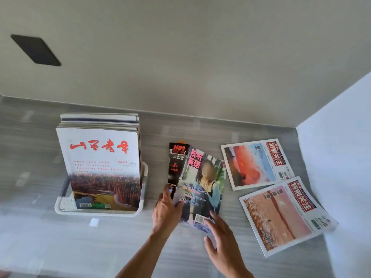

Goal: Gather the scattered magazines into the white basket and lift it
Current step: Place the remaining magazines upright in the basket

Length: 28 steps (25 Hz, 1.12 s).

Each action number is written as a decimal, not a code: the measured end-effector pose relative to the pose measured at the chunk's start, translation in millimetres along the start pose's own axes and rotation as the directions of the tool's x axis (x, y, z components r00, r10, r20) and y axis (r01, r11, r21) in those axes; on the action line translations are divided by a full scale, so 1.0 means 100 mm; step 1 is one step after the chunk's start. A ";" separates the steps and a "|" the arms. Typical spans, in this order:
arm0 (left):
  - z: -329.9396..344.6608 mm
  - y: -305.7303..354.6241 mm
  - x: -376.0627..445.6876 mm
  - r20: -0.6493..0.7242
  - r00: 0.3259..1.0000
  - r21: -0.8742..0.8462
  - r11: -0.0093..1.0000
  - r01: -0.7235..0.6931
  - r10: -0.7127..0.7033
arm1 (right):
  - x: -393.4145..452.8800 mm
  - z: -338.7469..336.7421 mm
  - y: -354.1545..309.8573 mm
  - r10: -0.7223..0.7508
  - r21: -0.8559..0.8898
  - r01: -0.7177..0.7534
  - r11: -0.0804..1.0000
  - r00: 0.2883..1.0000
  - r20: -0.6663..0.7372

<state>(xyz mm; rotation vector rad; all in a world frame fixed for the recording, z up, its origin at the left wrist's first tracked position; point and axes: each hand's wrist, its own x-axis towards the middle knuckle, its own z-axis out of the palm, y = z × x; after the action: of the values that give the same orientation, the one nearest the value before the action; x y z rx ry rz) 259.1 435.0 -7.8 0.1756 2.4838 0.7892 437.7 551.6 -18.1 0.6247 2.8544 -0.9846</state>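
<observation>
The white basket [62,207] stands at the left on the grey surface, with several magazines upright in it; the front one [100,163] has a white cover with red characters. In the middle, a colourful magazine with a person on the cover [202,183] is tilted up off the surface. My left hand [166,211] grips its lower left edge. At its bottom right corner my right hand [222,239] has its fingers spread, touching or just above the cover. Two magazines with red-and-white mastheads lie flat to the right, the far one [255,163] and the near one [281,215].
A grey wall runs behind the surface, with a dark rectangular plate [36,50] at the upper left. A white wall [341,157] closes the right side. A small white tag [94,222] lies in front of the basket.
</observation>
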 end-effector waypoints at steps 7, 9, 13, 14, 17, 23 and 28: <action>-0.18 -0.03 0.00 0.157 0.985 -0.445 0.886 0.133 -0.069 | 0.28 -0.18 -0.07 0.569 0.602 -0.511 0.613 0.815 0.113; -0.36 -0.07 -0.15 0.240 0.970 -0.551 0.818 0.167 -0.037 | 0.36 -0.25 -0.13 0.628 0.725 -0.577 0.376 0.734 0.258; -0.98 -0.32 -0.43 0.326 0.880 -0.671 0.741 -0.044 0.347 | 0.54 -0.43 -0.47 0.441 0.832 -0.491 0.257 0.826 0.351; -1.18 -0.38 -0.45 0.282 0.873 -0.677 0.727 -0.114 0.399 | 0.60 -0.47 -0.64 0.384 0.851 -0.432 0.297 0.871 0.308; -1.78 -0.52 -0.32 -0.015 0.938 -0.684 0.680 -0.263 0.347 | 0.86 -0.49 -1.27 0.265 0.813 -0.252 0.525 0.956 0.125; -2.84 -0.89 0.18 -0.368 0.912 -0.567 0.735 -0.373 0.179 | 1.40 -0.10 -2.52 0.146 0.759 -0.042 0.650 0.987 -0.070; -2.93 -1.26 0.44 -0.364 0.921 -0.308 0.915 -0.260 0.139 | 1.49 0.41 -2.70 0.342 0.607 -0.214 0.766 0.934 -0.103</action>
<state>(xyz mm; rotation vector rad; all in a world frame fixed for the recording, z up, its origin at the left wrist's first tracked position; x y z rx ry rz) 74.3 196.4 104.4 0.1836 2.6061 1.4456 192.0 387.4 78.1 1.2253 2.4537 -1.8533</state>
